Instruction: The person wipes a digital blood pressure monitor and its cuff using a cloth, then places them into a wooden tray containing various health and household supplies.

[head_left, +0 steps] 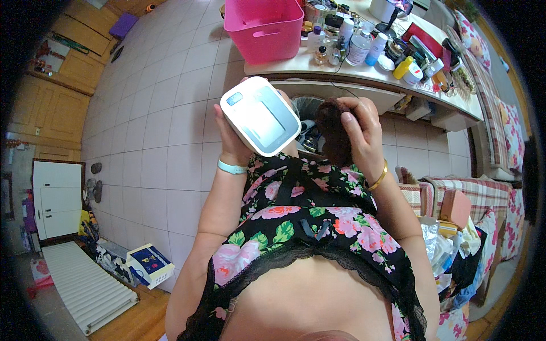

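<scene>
My left hand [235, 138], with a pale blue band at its wrist, holds a white box-shaped container with rounded corners [261, 115]. The container's grey-blue front panel bears a small label and reflects light. In my right hand [362, 128], which has a gold bangle at the wrist, a dark brown fuzzy bundle [332, 128] is gripped between thumb and fingers; its exact kind is unclear. Between the hands, a drawer or bin with dark and shiny items [310, 138] shows under the tabletop. The two hands are apart, above the lap of a black floral dress.
A pink plastic basket [273, 42] stands on the white tabletop [298, 71] ahead. Right of it are crowded bottles, including a clear pump bottle [359, 47], jars and a phone stand [387, 26]. A plaid-covered seat with a pink case [455, 208] and piled bags lies at the right.
</scene>
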`<state>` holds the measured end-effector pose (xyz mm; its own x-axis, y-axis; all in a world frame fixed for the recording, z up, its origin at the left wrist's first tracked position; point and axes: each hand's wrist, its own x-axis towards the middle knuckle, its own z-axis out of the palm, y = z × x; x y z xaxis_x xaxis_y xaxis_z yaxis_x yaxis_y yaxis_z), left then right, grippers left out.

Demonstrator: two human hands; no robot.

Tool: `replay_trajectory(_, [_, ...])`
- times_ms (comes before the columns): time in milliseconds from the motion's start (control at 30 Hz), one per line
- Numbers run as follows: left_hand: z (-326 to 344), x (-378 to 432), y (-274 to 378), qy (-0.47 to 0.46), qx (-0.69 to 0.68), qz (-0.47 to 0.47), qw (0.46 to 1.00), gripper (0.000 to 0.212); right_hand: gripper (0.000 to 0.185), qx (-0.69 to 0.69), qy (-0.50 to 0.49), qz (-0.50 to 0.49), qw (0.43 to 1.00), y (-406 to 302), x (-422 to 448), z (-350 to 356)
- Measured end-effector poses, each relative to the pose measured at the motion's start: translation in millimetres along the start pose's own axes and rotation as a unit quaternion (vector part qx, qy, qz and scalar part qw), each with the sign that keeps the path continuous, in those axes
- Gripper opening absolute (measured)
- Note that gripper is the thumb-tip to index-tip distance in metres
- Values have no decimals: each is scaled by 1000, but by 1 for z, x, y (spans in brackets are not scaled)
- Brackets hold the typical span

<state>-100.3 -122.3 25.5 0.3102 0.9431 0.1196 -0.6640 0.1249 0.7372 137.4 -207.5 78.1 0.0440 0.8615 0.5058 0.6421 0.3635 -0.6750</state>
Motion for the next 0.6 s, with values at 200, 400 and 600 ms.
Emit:
replay_trajectory(200, [2, -2, -5, -52, -32, -24, 998, 104, 20, 36, -20, -36, 998, -17, 14, 7])
replay_trajectory(400, [2, -10, -13, -82, -13, -41, 996, 103, 20, 18, -30, -132, 991, -16, 38, 35])
replay_trajectory(600, [7, -14, -13, -62, -38, -52, 996, 105, 32, -81, -36, -238, 967, -8, 28, 53])
